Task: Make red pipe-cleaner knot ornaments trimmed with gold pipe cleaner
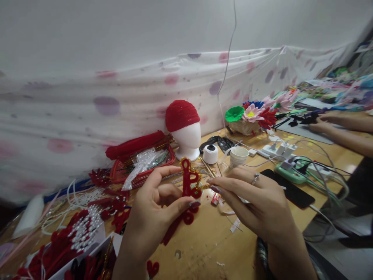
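The left hand (154, 212) pinches a red ornament (185, 182) upright, the right hand (256, 196) seemingly its gold trim (205, 186), above the desk (215, 245), fingertips inside its edge.

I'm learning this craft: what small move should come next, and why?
Probably the right hand should ease the gold trim around the lower curls of the red piece: they look plain, while trim edges its top and runs to that hand's fingers.

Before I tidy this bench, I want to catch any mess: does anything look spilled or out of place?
Small scraps litter the tabletop below the red ornament, looking like unswept debris. Nothing appears clearly damaged.
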{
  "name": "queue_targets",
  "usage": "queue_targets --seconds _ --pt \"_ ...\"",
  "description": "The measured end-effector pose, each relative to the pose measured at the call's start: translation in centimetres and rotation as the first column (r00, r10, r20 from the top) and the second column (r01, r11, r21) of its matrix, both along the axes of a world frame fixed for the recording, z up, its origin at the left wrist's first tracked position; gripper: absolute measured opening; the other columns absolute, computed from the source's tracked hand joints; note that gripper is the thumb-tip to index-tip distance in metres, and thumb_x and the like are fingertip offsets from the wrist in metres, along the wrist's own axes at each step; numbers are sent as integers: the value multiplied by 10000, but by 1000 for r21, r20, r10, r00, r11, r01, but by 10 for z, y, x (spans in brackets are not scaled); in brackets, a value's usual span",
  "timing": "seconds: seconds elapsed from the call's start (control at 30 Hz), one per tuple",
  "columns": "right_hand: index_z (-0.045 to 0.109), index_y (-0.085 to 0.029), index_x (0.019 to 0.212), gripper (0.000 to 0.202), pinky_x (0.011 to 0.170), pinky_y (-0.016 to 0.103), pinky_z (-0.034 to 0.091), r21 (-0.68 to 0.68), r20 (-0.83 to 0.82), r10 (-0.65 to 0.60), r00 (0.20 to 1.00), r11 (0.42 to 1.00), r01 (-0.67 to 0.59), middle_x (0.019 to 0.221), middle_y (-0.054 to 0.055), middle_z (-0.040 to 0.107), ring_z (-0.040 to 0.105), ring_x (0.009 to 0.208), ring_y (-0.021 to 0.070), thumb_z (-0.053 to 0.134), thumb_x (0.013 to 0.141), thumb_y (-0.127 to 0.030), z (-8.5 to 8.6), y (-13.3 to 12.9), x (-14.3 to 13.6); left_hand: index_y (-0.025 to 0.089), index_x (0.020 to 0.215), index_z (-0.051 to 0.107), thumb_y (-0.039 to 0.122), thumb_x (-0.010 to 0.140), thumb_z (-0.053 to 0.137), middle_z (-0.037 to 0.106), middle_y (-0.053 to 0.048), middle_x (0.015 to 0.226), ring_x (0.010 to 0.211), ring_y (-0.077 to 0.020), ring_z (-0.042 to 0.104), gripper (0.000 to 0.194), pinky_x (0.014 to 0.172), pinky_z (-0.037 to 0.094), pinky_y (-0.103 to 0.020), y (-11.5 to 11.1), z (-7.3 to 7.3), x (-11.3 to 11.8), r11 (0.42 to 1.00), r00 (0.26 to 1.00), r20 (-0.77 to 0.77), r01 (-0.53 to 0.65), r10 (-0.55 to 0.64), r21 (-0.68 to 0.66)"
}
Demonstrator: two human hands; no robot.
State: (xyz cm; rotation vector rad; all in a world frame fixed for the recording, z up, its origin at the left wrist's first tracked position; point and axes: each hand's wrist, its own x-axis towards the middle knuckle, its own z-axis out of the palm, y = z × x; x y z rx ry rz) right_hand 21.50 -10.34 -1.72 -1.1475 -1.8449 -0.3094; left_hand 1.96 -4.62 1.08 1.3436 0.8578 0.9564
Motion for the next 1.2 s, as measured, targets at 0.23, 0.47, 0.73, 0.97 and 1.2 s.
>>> queue_targets --seconds 0.23,0.47,0.73,0.97,1.2 --pt "682 -165 1036 192 597 283 369 -6 28 6 1000 1000 -6 715 1 555 484 653 131 585 909 -58 0 2 -2 188 1079 537 163 664 834 710 64 572 461 -120 654 511 445 528 -182 -2 3 3 998 996 87 20 -15 -63" --pt "676 -156 1068 216 609 282 358 -4 30 4 1000 1000 -4 724 1 544 476 664 129 589 905 -44 -2 3 -4 177 1115 525 188 671 848 740 42 619 519 -152 705 549 486 562 -212 -1 1 3 995 992 112 63 -54 -77" --pt "667 -161 1093 225 603 283 345 25 53 4 999 1000 -6 714 4 535 458 660 137 579 917 -53 -1 5 -5 176 1147 517 180 687 836 747 37 618 455 -137 674 560 477 563 -214 -2 1 5 995 990 136 50 -38 -88" --pt "675 -144 1081 216 607 278 349 21 54 10 998 1000 -11 697 -7 524 463 663 129 577 916 -45 2 5 -5 172 1224 495 178 668 848 760 20 635 491 -147 694 658 484 573 -209 -2 0 5 996 988 147 56 -44 -73" --pt "661 -174 1065 207 631 251 387 33 -40 62 997 998 -61 729 -22 567 517 685 105 584 918 -49 2 7 -7 173 1230 493 169 673 840 762 20 638 488 -144 693 657 493 580 -207 -2 -1 6 996 986 157 60 -49 -67"
